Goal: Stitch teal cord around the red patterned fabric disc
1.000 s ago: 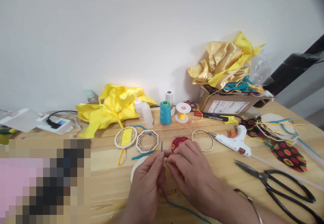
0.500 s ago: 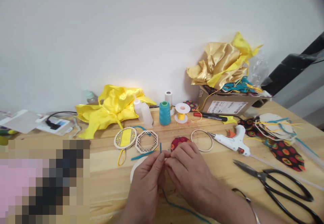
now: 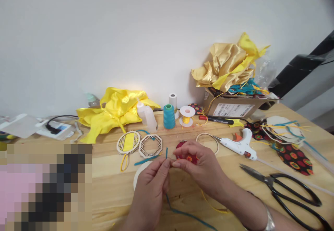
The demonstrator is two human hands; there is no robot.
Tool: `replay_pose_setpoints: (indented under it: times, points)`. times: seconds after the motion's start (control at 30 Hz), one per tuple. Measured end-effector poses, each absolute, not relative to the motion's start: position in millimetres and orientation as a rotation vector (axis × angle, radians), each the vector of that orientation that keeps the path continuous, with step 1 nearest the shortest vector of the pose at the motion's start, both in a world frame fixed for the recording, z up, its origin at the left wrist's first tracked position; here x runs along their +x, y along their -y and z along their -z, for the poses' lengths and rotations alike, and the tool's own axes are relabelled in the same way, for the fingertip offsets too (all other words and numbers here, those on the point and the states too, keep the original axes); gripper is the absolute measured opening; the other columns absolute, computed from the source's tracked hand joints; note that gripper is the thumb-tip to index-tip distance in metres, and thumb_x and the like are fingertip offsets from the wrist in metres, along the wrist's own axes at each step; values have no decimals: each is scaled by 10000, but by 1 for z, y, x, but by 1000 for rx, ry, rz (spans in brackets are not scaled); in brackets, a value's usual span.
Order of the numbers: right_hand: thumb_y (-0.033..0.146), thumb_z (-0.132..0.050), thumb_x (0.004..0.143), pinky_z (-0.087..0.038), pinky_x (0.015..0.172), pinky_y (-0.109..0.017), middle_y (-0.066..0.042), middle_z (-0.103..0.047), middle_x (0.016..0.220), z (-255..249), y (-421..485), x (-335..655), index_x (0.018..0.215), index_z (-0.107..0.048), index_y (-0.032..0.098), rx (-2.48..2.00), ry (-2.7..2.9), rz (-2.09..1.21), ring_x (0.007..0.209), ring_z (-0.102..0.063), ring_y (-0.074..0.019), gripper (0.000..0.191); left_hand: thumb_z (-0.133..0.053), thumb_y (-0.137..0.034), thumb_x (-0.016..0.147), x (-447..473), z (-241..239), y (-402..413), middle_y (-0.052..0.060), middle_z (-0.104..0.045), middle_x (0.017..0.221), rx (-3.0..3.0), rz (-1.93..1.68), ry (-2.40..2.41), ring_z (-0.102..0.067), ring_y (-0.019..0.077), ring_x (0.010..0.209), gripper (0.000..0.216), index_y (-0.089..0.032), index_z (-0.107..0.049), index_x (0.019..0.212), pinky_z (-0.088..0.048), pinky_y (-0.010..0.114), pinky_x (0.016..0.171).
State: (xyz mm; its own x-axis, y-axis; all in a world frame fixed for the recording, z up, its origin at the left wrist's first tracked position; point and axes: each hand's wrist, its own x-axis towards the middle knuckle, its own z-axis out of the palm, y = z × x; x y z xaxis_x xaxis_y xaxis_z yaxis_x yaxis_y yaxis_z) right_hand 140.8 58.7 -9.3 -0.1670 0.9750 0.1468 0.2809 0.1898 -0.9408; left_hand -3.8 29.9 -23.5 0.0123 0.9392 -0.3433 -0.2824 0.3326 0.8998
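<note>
My left hand (image 3: 153, 178) pinches a teal cord (image 3: 182, 214); a short end stands up above the thumb and the long tail runs down to the right across the table. My right hand (image 3: 200, 166) meets it at the fingertips, thumb and forefinger closed together on something too small to make out. A yellow thread (image 3: 212, 206) shows below my right wrist. Behind the right fingers lies a red patterned fabric piece (image 3: 192, 158), partly covered. A white disc (image 3: 138, 178) sits partly under my left hand.
Ahead lie an octagonal wooden frame (image 3: 150, 146), a round yellow-backed frame (image 3: 120, 144) and a wooden ring (image 3: 217, 146). A teal thread cone (image 3: 169, 117) stands behind. On the right are a glue gun (image 3: 238, 144), large scissors (image 3: 270, 182) and a scrap-filled cardboard box (image 3: 250, 108).
My right hand has turned and lifted, its fingers opening out from a tight curl into a thumb-and-forefinger pinch. The yellow thread has come into view. My left hand stays nearly still.
</note>
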Motion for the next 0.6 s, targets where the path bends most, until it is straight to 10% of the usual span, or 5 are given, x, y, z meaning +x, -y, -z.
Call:
replay_pose_setpoints:
  times: [0.2,0.6]
  points:
    - [121,-626,784,-435,693,-253,18,-604,708,7,-60,144,649,-643,182,-1165,1641,-977,721,-562,-123,149,-634,-410,790,-4,22,-27,-32,-492,565,860,-997,-1212,-273,64,451,269,-151,-691,744,-177,228,426]
    - [189,-592,813,-408,672,-237,23,-601,690,7,-60,143,651,-622,180,-1173,1598,-1077,694,-536,-117,165,-634,-422,789,-5,27,-25,-85,-295,460,854,-967,-1189,-227,82,449,275,-155,-694,814,-145,245,439]
